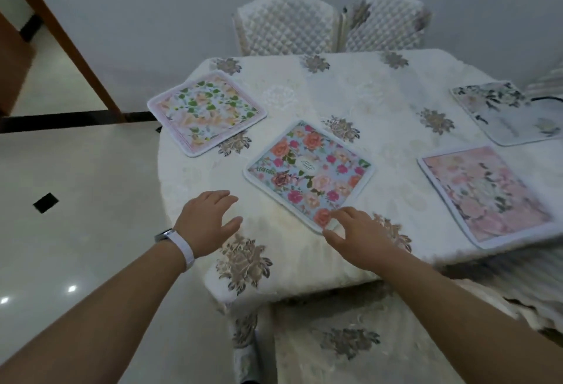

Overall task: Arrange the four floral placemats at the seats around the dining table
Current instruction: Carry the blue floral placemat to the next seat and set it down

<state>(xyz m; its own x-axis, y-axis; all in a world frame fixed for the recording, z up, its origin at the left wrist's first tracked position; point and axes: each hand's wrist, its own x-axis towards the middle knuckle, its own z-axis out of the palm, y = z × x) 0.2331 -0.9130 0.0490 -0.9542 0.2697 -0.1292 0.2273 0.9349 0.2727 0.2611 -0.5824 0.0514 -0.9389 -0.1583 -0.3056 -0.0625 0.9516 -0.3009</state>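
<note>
My left hand (208, 222) rests open on the white tablecloth (350, 94). My right hand (358, 232), fingers relaxed, touches the near corner of the blue rose placemat (307, 170), which lies flat near the table's front edge.

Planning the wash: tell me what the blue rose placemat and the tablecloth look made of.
Blue rose placemat: probably printed fabric, matte, with a pale bound edge. Tablecloth: seemingly woven cloth, slight sheen; raised brownish flower motifs and soft drape at the edge suggest embroidery or jacquard.
</note>
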